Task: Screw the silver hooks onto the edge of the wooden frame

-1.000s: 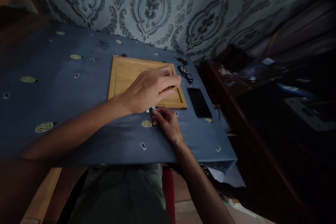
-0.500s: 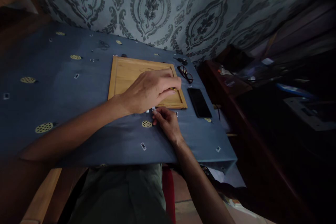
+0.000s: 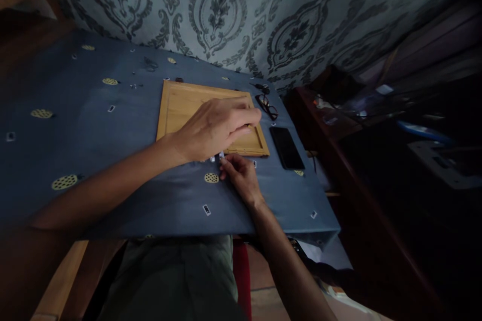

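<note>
A wooden panel with a raised frame point(image 3: 176, 95) lies flat on the blue patterned tablecloth. Reaching across its near right part, my left hand point(image 3: 214, 128) is closed, with thumb and fingers pinched around a small yellowish thing point(image 3: 248, 126) that mostly hides inside the grip. Just below, at the panel's near edge, my right hand point(image 3: 241, 174) rests low on the cloth. Its thumb and forefinger pinch a small shiny metal piece point(image 3: 221, 155) against that edge. My left hand covers part of the panel and whatever lies under the palm.
Right of the panel lie a black phone point(image 3: 287, 148) and a pair of glasses point(image 3: 267, 107). Several tiny metal bits point(image 3: 134, 86) are scattered at the back left. A patterned curtain point(image 3: 218, 10) hangs behind the table, and a dark red cabinet point(image 3: 361, 185) stands to the right.
The whole view has shifted very slightly. Both hands keep nearly the same place and grip, and the panel lies as before.
</note>
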Demonstrator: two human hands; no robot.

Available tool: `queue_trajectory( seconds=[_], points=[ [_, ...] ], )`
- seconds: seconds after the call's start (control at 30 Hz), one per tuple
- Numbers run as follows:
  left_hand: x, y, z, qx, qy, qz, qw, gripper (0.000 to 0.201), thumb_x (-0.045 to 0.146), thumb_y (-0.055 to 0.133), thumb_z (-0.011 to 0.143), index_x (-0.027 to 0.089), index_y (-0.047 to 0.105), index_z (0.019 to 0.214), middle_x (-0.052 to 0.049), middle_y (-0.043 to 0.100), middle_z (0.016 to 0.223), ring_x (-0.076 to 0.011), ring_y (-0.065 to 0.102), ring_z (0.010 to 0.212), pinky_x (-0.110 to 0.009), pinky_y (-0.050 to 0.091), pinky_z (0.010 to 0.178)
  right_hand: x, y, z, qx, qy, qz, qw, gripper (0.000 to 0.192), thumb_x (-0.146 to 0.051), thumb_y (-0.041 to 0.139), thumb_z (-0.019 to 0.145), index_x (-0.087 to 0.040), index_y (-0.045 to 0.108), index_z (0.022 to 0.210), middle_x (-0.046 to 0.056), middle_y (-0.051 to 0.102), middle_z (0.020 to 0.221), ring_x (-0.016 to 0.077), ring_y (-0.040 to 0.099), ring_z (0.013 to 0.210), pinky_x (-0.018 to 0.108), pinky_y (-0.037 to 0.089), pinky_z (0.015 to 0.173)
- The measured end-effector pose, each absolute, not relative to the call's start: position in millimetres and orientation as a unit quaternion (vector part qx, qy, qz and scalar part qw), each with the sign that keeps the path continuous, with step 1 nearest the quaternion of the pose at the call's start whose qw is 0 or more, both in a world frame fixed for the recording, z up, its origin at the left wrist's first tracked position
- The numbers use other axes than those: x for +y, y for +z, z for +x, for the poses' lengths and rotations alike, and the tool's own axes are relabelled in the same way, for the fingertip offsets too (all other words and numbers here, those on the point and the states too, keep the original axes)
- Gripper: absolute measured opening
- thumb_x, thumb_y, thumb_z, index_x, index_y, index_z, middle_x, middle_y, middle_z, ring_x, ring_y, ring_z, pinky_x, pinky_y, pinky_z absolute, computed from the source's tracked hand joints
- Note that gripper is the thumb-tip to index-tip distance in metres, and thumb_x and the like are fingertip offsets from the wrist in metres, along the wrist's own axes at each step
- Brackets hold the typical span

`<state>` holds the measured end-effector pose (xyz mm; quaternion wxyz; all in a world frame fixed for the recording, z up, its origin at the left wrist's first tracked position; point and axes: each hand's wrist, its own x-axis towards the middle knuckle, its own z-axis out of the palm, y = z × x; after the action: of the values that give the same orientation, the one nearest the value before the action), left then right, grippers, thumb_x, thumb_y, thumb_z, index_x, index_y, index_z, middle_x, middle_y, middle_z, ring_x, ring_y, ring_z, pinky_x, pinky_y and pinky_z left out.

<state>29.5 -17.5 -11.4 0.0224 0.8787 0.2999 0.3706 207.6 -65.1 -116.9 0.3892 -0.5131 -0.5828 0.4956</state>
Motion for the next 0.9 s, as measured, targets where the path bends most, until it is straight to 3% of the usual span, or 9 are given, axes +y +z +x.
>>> queue_trajectory(
  seconds=[0.23,0.57,0.9],
  points=[
    [-18.6,-0.7,25.1,0.325,0.332,0.883,0.071,0.014,0.013,0.061,0.093,0.016,0.069,0.104,-0.005,0.074,0.097,-0.0184,0.068,0.091,-0.030,0.046,0.079,-64.1,-117.8,207.6,-0.596,0.478,-0.525,0.375,0.047,-0.068,0.071,0.081,-0.022,0.064,0.076,-0.003,0.063,0.057,0.0141,0.058,0.051,0.027,0.047,0.056],
    [-15.6,-11.7,28.1,0.288,0.379,0.879,0.025,0.010,0.018,0.060,0.096,0.017,0.070,0.093,-0.004,0.070,0.092,-0.0161,0.066,0.087,-0.028,0.046,0.074,-64.5,-117.1,207.8,-0.592,0.481,-0.523,0.380,0.049,-0.070,0.073,0.079,-0.022,0.064,0.078,-0.002,0.065,0.064,0.0140,0.061,0.053,0.027,0.048,0.056],
    [-16.6,-5.3,26.7,0.290,0.367,0.880,0.086,0.009,0.017,0.064,0.094,0.015,0.070,0.101,-0.005,0.073,0.097,-0.0149,0.067,0.087,-0.027,0.047,0.077,-65.3,-114.8,206.5,-0.592,0.479,-0.525,0.381,0.050,-0.072,0.074,0.077,-0.022,0.064,0.077,-0.002,0.064,0.061,0.0139,0.059,0.052,0.027,0.048,0.056]
  ],
)
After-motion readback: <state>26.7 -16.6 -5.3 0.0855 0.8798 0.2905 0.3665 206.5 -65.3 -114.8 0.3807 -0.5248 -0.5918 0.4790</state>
